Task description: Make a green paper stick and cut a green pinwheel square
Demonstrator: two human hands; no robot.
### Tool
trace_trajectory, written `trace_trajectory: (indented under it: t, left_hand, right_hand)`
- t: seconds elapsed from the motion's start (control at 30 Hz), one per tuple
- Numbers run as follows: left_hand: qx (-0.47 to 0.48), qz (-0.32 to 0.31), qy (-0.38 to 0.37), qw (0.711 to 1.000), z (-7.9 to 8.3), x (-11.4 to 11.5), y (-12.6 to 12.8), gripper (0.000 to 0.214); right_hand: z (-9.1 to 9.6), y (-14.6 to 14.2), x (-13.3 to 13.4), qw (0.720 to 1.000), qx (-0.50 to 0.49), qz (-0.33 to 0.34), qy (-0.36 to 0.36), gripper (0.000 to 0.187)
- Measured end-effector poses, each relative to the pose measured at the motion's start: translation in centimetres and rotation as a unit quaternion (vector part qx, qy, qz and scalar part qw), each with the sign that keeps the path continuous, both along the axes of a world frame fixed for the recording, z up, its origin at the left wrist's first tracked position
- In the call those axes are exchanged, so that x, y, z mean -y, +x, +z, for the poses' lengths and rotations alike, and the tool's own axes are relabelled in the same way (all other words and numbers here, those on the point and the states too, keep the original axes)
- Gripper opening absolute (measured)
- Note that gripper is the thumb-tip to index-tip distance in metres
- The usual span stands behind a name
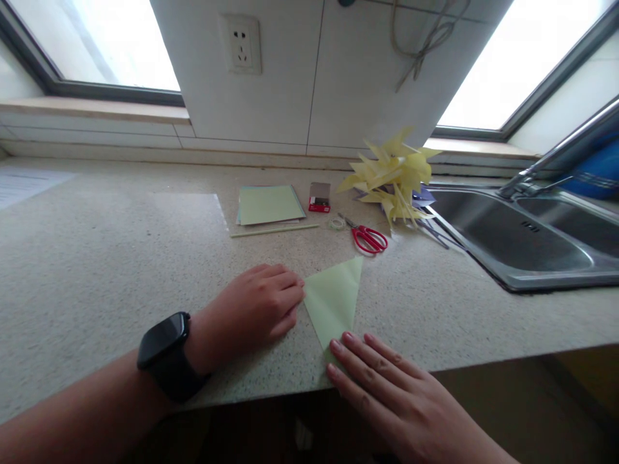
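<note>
A pale green sheet of paper (333,298), folded into a triangle, lies on the counter in front of me. My left hand (264,303), wearing a black watch on its wrist, is closed with curled fingers at the paper's left corner; the thumb is hidden. The fingers of my right hand (387,380) are stretched out, their tips resting on the near corner of the sheet. Just beyond the paper's far corner are red-handled scissors (368,238), with a small roll of tape (337,223) beside their tips.
Further back sit a stack of coloured paper (271,205), a thin pale stick (275,230) and a small red box (320,197). Yellow paper pinwheels (394,174) are heaped near the steel sink (512,274) at right. The counter's front edge runs close to my hands.
</note>
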State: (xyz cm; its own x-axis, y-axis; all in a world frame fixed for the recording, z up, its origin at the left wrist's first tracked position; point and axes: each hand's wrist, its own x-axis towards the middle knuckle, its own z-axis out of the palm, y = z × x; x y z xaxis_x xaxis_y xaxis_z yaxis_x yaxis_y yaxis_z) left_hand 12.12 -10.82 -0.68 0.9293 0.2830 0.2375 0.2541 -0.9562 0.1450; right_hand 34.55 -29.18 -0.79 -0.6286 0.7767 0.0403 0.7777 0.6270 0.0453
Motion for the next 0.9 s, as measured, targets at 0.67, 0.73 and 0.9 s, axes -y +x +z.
trace_trajectory:
  t: [0.67, 0.73, 0.9]
  left_hand:
    - [-0.033, 0.009, -0.002, 0.999, 0.2, 0.3, 0.0, 0.021]
    - [-0.032, 0.012, -0.003, 0.999, 0.2, 0.2, 0.0, 0.022]
    - [-0.035, 0.016, -0.005, 0.999, 0.2, 0.3, 0.1, 0.022]
  right_hand:
    - [1.4, 1.9, -3.0, 0.977, -0.126, -0.052, -0.165, 0.089]
    - [1.3, 1.9, -2.8, 0.978, -0.125, -0.047, -0.162, 0.088]
    - [0.9, 1.9, -1.9, 0.984, -0.094, -0.047, -0.144, 0.079]
